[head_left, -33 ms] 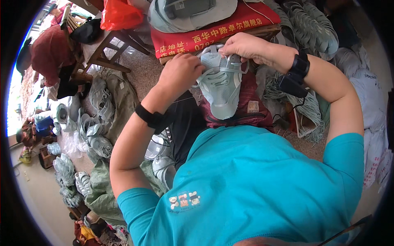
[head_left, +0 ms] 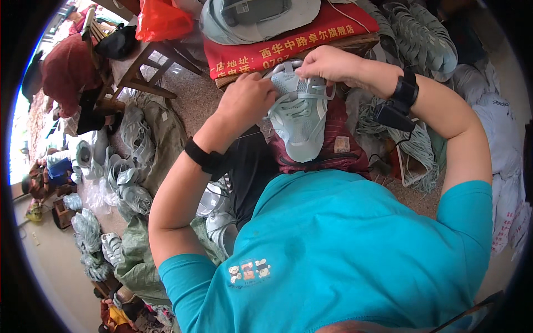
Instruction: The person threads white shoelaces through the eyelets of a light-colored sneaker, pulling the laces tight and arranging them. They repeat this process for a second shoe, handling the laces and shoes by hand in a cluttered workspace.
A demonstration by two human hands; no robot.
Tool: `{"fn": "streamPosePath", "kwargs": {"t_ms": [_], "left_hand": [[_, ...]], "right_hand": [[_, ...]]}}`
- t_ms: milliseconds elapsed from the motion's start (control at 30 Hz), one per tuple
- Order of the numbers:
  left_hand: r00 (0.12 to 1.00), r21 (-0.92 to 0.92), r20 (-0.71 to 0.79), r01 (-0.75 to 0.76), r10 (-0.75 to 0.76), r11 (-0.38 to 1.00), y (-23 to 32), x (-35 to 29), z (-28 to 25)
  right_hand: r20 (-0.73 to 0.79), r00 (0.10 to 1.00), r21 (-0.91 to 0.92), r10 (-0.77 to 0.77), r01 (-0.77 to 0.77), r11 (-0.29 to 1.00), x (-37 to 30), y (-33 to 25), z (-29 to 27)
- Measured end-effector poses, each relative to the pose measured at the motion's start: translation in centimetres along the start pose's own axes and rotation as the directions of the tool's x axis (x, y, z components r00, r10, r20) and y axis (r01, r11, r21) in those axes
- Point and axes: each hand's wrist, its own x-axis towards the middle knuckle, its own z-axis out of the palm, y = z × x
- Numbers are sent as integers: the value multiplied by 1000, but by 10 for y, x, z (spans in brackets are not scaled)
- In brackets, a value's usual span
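Note:
A pale grey-green sneaker upper (head_left: 300, 125) with a mesh toe rests on a dark red cloth (head_left: 350, 158) over my lap, toe toward me. White lace (head_left: 294, 105) zigzags across its front. My left hand (head_left: 247, 99) is curled at the upper's left edge, its fingertips partly hidden. At the tongue's right side, by the top eyelets, my right hand (head_left: 326, 64) pinches the upper with thumb and forefinger. Whether a lace end is also in that pinch is too small to tell.
Ahead stands a low wooden bench with a red printed cloth (head_left: 294, 47) and a pale tray-like item (head_left: 266, 25) on it. Bundles of uppers (head_left: 425, 41) and laces (head_left: 413, 152) lie right. At left are a wooden stool (head_left: 144, 64), more uppers (head_left: 130, 183) and a green sack (head_left: 144, 261).
My left hand's fingers have shifted slightly at the upper's left edge. The upper and my right hand stay almost in place.

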Motion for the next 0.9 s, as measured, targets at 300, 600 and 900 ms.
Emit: {"fn": "streamPosePath", "kwargs": {"t_ms": [300, 600, 900], "left_hand": [[991, 106, 76, 101, -109, 989, 10, 4, -3], [918, -145, -396, -100, 34, 984, 24, 5, 4], [737, -658, -610, -267, -291, 704, 34, 13, -43]], "right_hand": [[39, 962, -470, -271, 257, 844, -8, 7, 14], [-171, 765, -370, -621, 535, 760, -22, 27, 37], [-77, 715, 215, -695, 693, 688, -63, -44, 17]]}}
